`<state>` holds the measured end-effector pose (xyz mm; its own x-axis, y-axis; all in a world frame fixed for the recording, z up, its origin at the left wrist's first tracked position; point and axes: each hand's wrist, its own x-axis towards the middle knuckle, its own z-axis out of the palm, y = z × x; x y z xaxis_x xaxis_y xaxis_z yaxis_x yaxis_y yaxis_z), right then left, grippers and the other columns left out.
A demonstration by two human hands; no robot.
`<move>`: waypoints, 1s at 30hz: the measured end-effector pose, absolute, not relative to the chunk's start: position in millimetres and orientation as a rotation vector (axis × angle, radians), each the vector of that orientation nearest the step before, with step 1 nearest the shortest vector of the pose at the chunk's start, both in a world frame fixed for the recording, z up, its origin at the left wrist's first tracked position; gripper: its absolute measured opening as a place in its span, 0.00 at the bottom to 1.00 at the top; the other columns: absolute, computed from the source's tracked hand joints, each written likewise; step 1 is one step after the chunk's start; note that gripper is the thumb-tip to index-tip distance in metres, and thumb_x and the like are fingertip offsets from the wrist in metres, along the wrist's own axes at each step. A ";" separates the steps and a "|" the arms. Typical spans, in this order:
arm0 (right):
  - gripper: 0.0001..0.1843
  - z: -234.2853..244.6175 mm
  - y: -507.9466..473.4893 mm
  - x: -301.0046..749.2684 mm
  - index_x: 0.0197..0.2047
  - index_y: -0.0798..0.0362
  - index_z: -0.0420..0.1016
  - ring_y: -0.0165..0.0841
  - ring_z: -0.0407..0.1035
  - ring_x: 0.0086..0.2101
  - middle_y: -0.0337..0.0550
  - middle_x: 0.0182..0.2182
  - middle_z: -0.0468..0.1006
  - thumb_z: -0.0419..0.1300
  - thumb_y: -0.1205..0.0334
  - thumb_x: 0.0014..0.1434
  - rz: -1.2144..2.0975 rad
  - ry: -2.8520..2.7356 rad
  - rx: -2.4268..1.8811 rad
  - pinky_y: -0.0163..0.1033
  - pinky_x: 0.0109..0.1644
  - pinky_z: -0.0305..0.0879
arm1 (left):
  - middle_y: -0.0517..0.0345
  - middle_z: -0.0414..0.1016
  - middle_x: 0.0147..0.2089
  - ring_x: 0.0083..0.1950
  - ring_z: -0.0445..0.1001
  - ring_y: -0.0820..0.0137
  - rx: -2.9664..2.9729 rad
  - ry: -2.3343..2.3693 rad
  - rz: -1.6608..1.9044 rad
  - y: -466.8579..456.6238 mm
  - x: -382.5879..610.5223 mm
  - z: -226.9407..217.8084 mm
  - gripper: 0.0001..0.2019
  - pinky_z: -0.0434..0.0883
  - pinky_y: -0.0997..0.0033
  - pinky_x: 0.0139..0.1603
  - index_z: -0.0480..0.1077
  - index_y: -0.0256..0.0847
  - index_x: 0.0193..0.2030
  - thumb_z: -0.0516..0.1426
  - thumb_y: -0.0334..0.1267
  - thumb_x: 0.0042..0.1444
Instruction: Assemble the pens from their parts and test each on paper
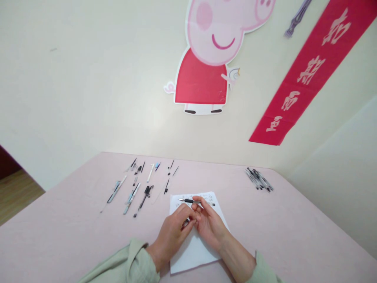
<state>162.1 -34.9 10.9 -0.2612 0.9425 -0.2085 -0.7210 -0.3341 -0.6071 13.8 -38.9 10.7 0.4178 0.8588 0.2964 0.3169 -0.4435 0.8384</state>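
Observation:
Both hands meet over a white sheet of paper point(194, 251) with some writing near its far edge. My right hand point(210, 224) pinches a black pen point(191, 201) that lies level across the top of the paper, tip pointing left. My left hand point(173, 232) has its fingers curled around a small dark pen part point(185, 224), pressed close to my right fingers. Pale green sleeves cover both forearms.
Several pens and loose pen parts point(138, 188) lie spread over the pink table point(59, 236) to the far left. A bundle of black pens point(259, 179) lies at the far right. A cartoon pig cutout point(212, 55) and a red banner point(306, 74) hang on the wall.

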 end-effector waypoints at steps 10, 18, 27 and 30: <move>0.08 5.7 -12.6 191.9 0.36 0.50 0.76 0.24 0.63 0.22 0.33 0.26 0.73 0.67 0.58 0.53 1.588 -0.365 -0.728 0.30 0.27 0.64 | 0.63 0.66 0.27 0.29 0.64 0.71 1.747 1.199 1.040 -27.2 9.2 16.1 0.09 0.60 0.73 0.32 0.65 0.42 0.31 0.52 0.42 0.60; 0.12 4.7 -14.8 192.5 0.37 0.53 0.78 0.24 0.59 0.18 0.32 0.18 0.68 0.67 0.55 0.52 1.555 -0.553 -0.797 0.30 0.25 0.60 | 0.65 0.64 0.24 0.27 0.64 0.71 1.800 1.320 0.996 -22.1 1.9 13.4 0.09 0.58 0.73 0.30 0.67 0.43 0.33 0.52 0.44 0.60; 0.19 7.1 -14.7 194.2 0.43 0.54 0.77 0.27 0.67 0.24 0.45 0.34 0.80 0.63 0.50 0.54 1.539 -0.607 -0.812 0.34 0.31 0.65 | 0.60 0.73 0.40 0.37 0.72 0.69 2.110 1.497 0.663 -26.0 -9.8 18.9 0.07 0.61 0.72 0.35 0.68 0.46 0.39 0.50 0.35 0.59; 0.19 7.0 -15.1 192.2 0.40 0.52 0.77 0.27 0.68 0.25 0.43 0.34 0.79 0.63 0.46 0.53 1.509 -0.651 -0.847 0.34 0.32 0.66 | 0.59 0.73 0.47 0.40 0.75 0.68 2.204 1.417 0.496 -40.1 -5.8 15.9 0.09 0.63 0.72 0.34 0.70 0.48 0.43 0.51 0.35 0.59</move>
<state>192.2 -15.1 7.0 -0.0069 0.9905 -0.1374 -0.5793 -0.1159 -0.8068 -5.8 -40.1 15.9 0.4016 0.9146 0.0476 0.7446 -0.3564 0.5644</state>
